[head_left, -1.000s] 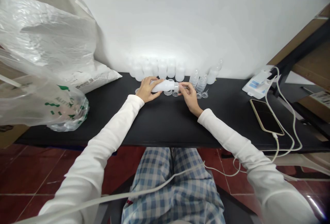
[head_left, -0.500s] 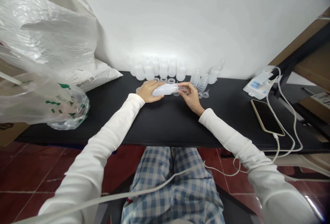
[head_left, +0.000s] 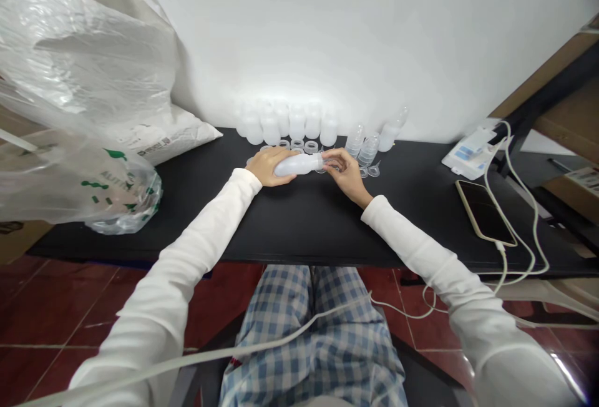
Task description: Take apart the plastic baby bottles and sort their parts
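My left hand (head_left: pixel 266 167) is wrapped round a white plastic bottle (head_left: pixel 299 163) held on its side just above the black table (head_left: pixel 290 220). At the bottle's neck, my right hand (head_left: pixel 349 175) pinches a small clear cap (head_left: pixel 331 163). Behind my hands stands a row of white bottles (head_left: pixel 285 123) against the wall. Several clear rings (head_left: pixel 297 144) lie in front of that row. Clear capped bottles (head_left: pixel 369 145) stand to the right, with small clear caps (head_left: pixel 372 171) on the table beside them.
Large plastic bags (head_left: pixel 79 113) fill the table's left end. A phone (head_left: pixel 485 212) on a white cable (head_left: pixel 524 207) lies at the right, beyond it a white and blue box (head_left: pixel 468 150). A shelf frame (head_left: pixel 552 101) rises at far right. My checked trousers (head_left: pixel 313 332) show below the table's edge.
Both hands with the bottle have shifted slightly toward me; the rings behind them now show. The grip is unchanged.
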